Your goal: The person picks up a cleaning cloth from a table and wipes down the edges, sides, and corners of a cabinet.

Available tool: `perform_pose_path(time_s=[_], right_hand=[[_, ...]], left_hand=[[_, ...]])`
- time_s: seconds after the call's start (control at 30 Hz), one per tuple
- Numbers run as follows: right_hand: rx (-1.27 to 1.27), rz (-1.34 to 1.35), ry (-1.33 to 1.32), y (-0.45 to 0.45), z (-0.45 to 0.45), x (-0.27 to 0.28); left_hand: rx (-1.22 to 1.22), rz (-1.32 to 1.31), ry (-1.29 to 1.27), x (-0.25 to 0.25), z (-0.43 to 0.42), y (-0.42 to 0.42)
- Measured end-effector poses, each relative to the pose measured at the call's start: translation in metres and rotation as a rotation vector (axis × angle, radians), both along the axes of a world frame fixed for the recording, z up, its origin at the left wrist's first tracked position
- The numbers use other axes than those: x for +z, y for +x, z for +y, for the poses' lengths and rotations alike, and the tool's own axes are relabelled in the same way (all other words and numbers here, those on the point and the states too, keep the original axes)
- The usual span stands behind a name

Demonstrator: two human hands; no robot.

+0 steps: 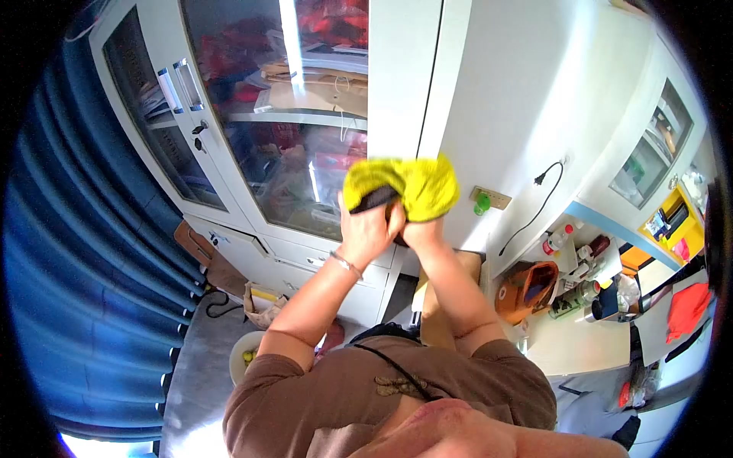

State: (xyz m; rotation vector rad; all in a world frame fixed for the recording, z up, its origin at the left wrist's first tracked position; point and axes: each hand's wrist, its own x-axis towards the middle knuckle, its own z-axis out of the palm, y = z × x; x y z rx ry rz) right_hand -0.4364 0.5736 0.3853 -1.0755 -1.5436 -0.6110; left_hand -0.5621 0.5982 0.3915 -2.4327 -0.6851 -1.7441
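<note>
Both my hands are raised together in front of the white cabinet, at a bright yellow cloth item (431,187) with a black patch or lining on its left part. It is bunched and blurred, so its exact kind cannot be made out. My left hand (366,231), with a bracelet on the wrist, has its fingers closed on the dark lower edge. Beside it, my right hand (422,231) holds the item from below. Yellow fabric covers most of the right fingers.
A white glass-door cabinet (405,91) with papers and red packages stands ahead. Blue curtains (92,267) hang at left, above a white bin (238,353). At right are a socket (496,198), a black cable (544,217), an orange bag (523,294), and a desk (580,347) with bottles.
</note>
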Motion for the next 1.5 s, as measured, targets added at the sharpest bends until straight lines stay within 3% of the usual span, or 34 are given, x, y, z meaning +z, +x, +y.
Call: perform_pose_path(time_s=[0.13, 0.17, 0.3, 0.4, 0.47, 0.57, 0.73, 0.83, 0.9, 1.0, 1.13, 1.2, 1.3, 1.37, 1.43, 1.5], right_hand=[[-0.038, -0.087, -0.099, 0.002, -0.012, -0.019], [-0.011, -0.049, -0.163, 0.004, -0.007, -0.014], [-0.092, -0.139, 0.071, 0.012, 0.005, 0.049], [0.053, -0.022, 0.143, 0.009, 0.015, 0.104], [0.16, 0.064, 0.148, 0.003, 0.015, 0.12], [0.173, 0.095, 0.142, 0.0, 0.013, 0.101], [0.012, -0.02, -0.106, 0.005, 0.003, -0.004], [0.014, 0.009, -0.14, -0.006, -0.014, -0.027], [-0.009, -0.014, -0.123, -0.002, -0.011, -0.013], [-0.129, -0.098, -0.01, 0.001, -0.006, 0.048], [0.075, 0.05, 0.111, 0.005, 0.015, 0.13], [0.128, 0.047, 0.104, 0.005, 0.015, 0.139], [0.124, 0.128, 0.123, 0.0, 0.015, 0.114], [0.221, 0.266, 0.013, 0.001, 0.023, 0.063], [-0.012, 0.039, -0.03, 0.003, 0.009, 0.019], [0.061, 0.052, -0.061, 0.004, 0.009, -0.026]], left_hand=[[0.015, 0.105, -0.075, -0.022, -0.01, -0.009], [-0.004, 0.107, -0.078, -0.012, -0.007, -0.01], [-0.015, -0.036, 0.091, 0.053, 0.004, -0.005], [-0.021, -0.118, 0.147, 0.114, 0.006, -0.002], [-0.027, -0.167, 0.173, 0.126, 0.008, 0.001], [0.004, -0.172, 0.178, 0.097, 0.008, 0.003], [-0.014, -0.044, -0.028, 0.005, -0.005, -0.003], [0.017, 0.014, -0.074, -0.028, -0.013, -0.005], [0.007, 0.066, -0.093, -0.017, -0.008, -0.004], [-0.002, -0.024, 0.104, 0.052, 0.003, -0.002], [0.026, -0.096, 0.198, 0.143, 0.01, 0.004], [0.031, -0.143, 0.22, 0.156, 0.005, 0.004], [-0.015, -0.16, 0.218, 0.121, 0.01, 0.006], [-0.039, -0.109, 0.097, 0.081, 0.007, 0.002], [-0.041, -0.048, 0.013, 0.033, 0.004, 0.0], [0.015, -0.001, 0.029, -0.006, -0.005, -0.004]])
